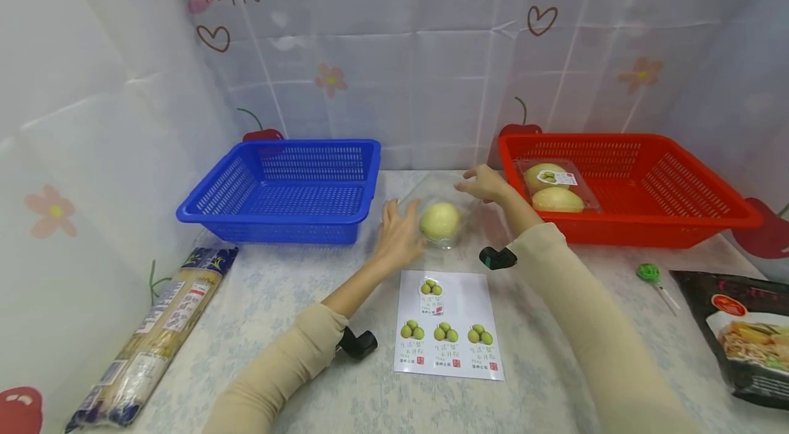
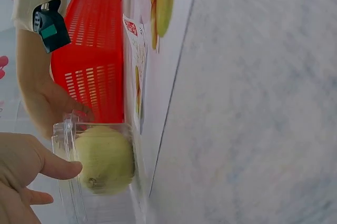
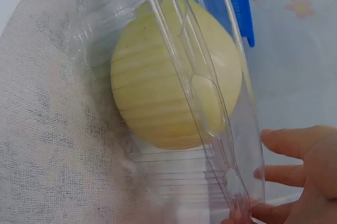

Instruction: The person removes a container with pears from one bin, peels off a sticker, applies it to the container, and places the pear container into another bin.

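Note:
A clear plastic clamshell box [image 3: 210, 87] stands on the table with one pale yellow-green melon [image 1: 440, 220] inside. Its lid lies over the melon. At the near left side is my left hand [image 1: 397, 239]; in the left wrist view its thumb lies straight against the box rim, the other fingers apart from it. My right hand [image 1: 487, 184] is at the far right corner, and the right wrist view shows its fingertips [image 3: 276, 142] on the lid edge, one fingertip seen at the rim's other side. In front lies a sticker sheet [image 1: 450, 352] with several melon labels.
A blue basket [image 1: 277, 218] stands at left. In the red basket [image 1: 647, 225] at right sits a labelled pack of two melons [image 1: 557, 198]. A noodle packet [image 1: 157, 335] lies far left; a green-topped stick [image 1: 650, 274] and a black food pouch [image 1: 733, 338] lie right.

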### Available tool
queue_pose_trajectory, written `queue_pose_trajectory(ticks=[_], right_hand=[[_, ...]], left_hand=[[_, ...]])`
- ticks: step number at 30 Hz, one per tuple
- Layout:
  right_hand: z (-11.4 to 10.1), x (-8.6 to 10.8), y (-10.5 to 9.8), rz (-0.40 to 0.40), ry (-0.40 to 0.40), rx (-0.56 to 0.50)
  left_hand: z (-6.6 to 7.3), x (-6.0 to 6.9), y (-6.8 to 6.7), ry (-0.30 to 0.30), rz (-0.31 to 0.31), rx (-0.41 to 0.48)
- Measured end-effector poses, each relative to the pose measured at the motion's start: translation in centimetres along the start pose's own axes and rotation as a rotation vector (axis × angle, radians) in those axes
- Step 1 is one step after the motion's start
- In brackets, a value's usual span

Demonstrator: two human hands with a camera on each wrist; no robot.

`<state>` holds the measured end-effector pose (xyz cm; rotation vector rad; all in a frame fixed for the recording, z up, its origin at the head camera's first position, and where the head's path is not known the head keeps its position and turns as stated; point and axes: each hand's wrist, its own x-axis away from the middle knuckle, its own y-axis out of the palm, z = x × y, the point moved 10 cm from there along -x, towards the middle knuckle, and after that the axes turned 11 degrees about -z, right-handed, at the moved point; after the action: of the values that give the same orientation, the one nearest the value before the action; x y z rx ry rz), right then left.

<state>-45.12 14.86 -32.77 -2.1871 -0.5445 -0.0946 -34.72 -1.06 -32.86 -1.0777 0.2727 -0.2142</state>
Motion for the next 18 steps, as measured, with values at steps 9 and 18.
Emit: queue_pose_trajectory(ticks=[9, 18], right_hand=[[-0.3, 1.9, 0.4, -0.012, 0.050, 0.135], [-0.8, 3.5, 1.3, -0.040, 0.051, 0.193]], left_hand=[[-1.3, -0.4, -0.5, -0.054, 0.023, 0.022], [-0.8, -0.1, -2.9, 0.109, 0.239, 0.010]])
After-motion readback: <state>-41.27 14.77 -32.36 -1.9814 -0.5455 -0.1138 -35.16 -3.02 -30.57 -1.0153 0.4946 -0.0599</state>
